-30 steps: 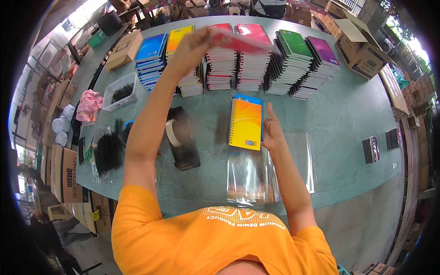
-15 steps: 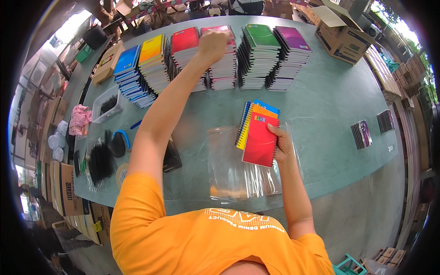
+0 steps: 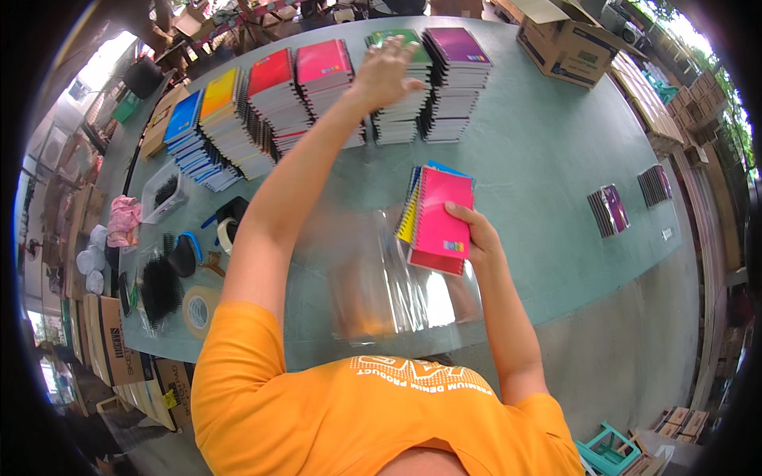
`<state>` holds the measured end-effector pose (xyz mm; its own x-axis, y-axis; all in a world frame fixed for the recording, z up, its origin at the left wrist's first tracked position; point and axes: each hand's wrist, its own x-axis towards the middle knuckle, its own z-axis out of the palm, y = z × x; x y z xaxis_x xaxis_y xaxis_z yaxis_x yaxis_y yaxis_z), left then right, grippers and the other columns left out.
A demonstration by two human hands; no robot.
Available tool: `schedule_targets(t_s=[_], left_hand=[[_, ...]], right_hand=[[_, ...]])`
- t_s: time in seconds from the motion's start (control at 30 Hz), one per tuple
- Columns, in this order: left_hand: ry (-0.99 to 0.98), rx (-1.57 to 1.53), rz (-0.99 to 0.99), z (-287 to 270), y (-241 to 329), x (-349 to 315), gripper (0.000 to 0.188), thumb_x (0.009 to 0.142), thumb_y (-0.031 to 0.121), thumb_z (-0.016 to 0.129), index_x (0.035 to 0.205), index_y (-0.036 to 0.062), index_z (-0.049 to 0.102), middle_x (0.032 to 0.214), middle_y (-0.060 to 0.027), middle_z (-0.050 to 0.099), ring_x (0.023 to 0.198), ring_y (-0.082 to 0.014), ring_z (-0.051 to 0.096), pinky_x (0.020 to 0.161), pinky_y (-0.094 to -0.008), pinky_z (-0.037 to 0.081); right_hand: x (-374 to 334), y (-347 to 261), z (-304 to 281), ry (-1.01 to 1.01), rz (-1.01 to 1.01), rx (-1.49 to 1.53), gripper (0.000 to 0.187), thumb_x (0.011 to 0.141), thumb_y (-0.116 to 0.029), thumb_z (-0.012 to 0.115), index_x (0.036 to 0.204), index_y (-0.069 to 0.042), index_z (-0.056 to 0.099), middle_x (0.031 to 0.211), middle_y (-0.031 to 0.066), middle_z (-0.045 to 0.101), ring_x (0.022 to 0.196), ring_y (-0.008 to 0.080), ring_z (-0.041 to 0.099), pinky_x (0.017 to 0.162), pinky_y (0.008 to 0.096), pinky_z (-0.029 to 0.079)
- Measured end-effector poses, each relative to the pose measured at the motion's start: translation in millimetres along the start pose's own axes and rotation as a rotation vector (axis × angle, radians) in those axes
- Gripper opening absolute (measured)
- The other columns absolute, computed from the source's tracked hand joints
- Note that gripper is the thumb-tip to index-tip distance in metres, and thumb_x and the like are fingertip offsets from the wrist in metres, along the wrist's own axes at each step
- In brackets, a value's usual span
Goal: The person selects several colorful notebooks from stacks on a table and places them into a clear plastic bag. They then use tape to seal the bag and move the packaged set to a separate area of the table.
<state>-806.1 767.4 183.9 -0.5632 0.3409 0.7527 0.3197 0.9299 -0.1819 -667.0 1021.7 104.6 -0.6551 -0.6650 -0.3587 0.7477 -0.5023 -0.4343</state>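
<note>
My left hand point(image 3: 386, 73) reaches over the green notebook stack point(image 3: 394, 124), fingers spread on or just above its top cover; contact is hard to tell. In my right hand point(image 3: 481, 236) is a fanned bunch of spiral notebooks: a pink notebook point(image 3: 444, 210) on top, with red, yellow and blue ones peeking out beneath. My thumb presses on the pink cover. The other stacks stand in a row along the far side: blue point(image 3: 183, 116), yellow point(image 3: 220, 94), red point(image 3: 271, 73), pink point(image 3: 324, 60) and purple point(image 3: 459, 46).
Clear plastic bags point(image 3: 361, 293) lie before me. At left are a tape roll point(image 3: 200, 309), a plastic tub point(image 3: 167, 194), black spiral coils point(image 3: 161, 285) and a pink cloth point(image 3: 124, 220). Small purple-covered bundles point(image 3: 608, 211) sit at right. An open carton point(image 3: 567, 51) stands far right.
My left hand has moved from the pink stack to the green one. A pink notebook now lies on top of the bunch in my right hand, over the red one. The view has shifted.
</note>
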Motion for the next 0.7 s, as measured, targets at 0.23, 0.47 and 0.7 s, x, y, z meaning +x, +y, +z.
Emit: schedule_targets(t_s=[0.23, 0.47, 0.7], left_hand=[[0.004, -0.189, -0.293, -67, 67, -3, 0.02, 0.082, 0.015, 0.059, 0.101, 0.0074, 0.062, 0.099, -0.0108, 0.063, 0.101, -0.0307, 0.056, 0.09, -0.0376, 0.043], [-0.342, -0.435, 0.228, -44, 170, -7, 0.048, 0.083, 0.049, 0.052, 0.101, 0.0047, 0.062, 0.113, -0.0165, 0.057, 0.113, -0.0312, 0.05, 0.099, -0.0453, 0.035], [-0.344, -0.084, -0.131, 27, 55, 82, 0.028, 0.086, 0.025, 0.053, 0.105, 0.0045, 0.059, 0.106, -0.0159, 0.061, 0.096, -0.0323, 0.059, 0.091, -0.0399, 0.042]], right_hand=[[-5, -41, -30, 0.021, -0.057, 0.214, 0.042, 0.085, -0.03, 0.062, 0.109, 0.003, 0.052, 0.102, 0.0168, 0.061, 0.093, 0.0254, 0.062, 0.079, 0.0399, 0.054], [-7, -77, -59, -0.075, -0.112, 0.117, 0.035, 0.081, -0.015, 0.062, 0.108, 0.006, 0.051, 0.101, 0.0172, 0.06, 0.088, 0.0276, 0.063, 0.08, 0.0399, 0.053], [-2, -100, -72, -0.043, -0.077, 0.085, 0.03, 0.079, -0.007, 0.059, 0.106, 0.004, 0.053, 0.098, 0.0171, 0.061, 0.087, 0.0268, 0.063, 0.079, 0.0389, 0.053]])
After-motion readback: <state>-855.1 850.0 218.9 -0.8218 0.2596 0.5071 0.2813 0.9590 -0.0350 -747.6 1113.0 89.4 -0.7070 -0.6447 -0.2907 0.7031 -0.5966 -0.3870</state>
